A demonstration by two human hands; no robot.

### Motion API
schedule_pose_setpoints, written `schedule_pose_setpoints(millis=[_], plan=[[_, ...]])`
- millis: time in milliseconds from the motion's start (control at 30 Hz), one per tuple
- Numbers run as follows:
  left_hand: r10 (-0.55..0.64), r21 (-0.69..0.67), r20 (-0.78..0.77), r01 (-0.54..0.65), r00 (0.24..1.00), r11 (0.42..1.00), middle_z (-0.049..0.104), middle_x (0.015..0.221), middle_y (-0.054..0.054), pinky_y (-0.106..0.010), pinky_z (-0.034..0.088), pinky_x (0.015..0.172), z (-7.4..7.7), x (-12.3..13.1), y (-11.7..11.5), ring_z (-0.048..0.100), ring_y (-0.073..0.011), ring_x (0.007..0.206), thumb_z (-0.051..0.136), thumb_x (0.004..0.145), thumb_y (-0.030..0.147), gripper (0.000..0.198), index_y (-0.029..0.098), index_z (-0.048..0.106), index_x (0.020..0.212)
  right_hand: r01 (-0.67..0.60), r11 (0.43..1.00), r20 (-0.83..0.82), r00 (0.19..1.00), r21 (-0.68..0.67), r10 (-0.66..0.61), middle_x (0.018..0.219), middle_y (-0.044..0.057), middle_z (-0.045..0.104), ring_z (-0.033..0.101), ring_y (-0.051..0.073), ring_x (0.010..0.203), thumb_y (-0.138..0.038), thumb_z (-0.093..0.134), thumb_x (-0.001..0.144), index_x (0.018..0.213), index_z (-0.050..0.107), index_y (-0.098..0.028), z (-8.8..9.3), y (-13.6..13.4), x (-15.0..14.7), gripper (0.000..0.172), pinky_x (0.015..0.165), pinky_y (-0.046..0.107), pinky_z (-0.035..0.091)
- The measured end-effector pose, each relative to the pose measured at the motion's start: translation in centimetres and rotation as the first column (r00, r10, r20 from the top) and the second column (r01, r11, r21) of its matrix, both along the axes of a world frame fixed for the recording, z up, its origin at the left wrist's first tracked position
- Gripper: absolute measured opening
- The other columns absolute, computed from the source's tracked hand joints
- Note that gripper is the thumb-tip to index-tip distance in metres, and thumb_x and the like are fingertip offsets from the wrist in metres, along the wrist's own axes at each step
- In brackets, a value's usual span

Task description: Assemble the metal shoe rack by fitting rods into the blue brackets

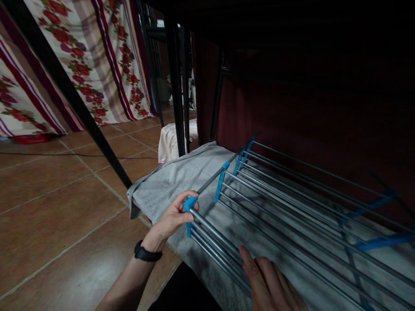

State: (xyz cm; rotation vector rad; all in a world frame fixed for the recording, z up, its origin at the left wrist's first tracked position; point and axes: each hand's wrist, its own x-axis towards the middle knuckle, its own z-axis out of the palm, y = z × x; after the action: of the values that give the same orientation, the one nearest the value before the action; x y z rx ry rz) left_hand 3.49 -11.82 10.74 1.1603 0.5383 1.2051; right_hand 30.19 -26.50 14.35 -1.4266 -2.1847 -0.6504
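Observation:
A metal drying rack [292, 203] with grey rods and blue plastic joints lies low over a grey towel [175, 181] spread on the floor. My left hand [173, 218], with a black band on the wrist, is closed around the rack's near corner at a blue joint [190, 203]. My right hand [270, 280] lies flat on the rods at the bottom edge, fingers stretched out, holding nothing.
Brown tiled floor [58, 207] spreads to the left. Black metal legs [177, 86] and a slanted black bar [74, 103] stand ahead. Flowered red-and-white cloth [97, 56] hangs at the back. A striped pale cloth [170, 142] lies by the legs. Dark red fabric [292, 108] hangs on the right.

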Motion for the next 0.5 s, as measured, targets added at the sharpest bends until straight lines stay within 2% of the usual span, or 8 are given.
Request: schedule_pose_setpoints(millis=[267,500], plan=[[0.031,0.014,-0.007,-0.031,0.999,0.999,0.059,0.084,0.001,-0.02,0.038,0.06,0.21,0.26,-0.04,0.05,-0.011,0.069,0.086,0.068,0.037,0.057,0.027,0.058,0.117,-0.003,1.0,-0.012,1.0,0.004,0.003,0.078,0.003,0.06,0.057,0.013,0.064,-0.012,0.028,0.1,0.133,0.056,-0.016,-0.19,0.21,-0.21,0.043,0.061,0.026,0.04],[0.041,0.021,-0.008,-0.041,0.999,0.999,0.058,0.085,0.0,-0.021,0.038,0.061,0.25,0.34,-0.18,0.05,-0.0112,0.07,0.084,0.07,0.037,0.059,0.026,0.058,0.121,-0.005,1.0,0.007,1.0,0.012,0.005,0.083,0.004,0.063,0.059,0.013,0.069,-0.011,0.03,0.1,0.133,0.056,-0.016,-0.5,0.25,0.01,0.043,0.066,0.027,0.04]])
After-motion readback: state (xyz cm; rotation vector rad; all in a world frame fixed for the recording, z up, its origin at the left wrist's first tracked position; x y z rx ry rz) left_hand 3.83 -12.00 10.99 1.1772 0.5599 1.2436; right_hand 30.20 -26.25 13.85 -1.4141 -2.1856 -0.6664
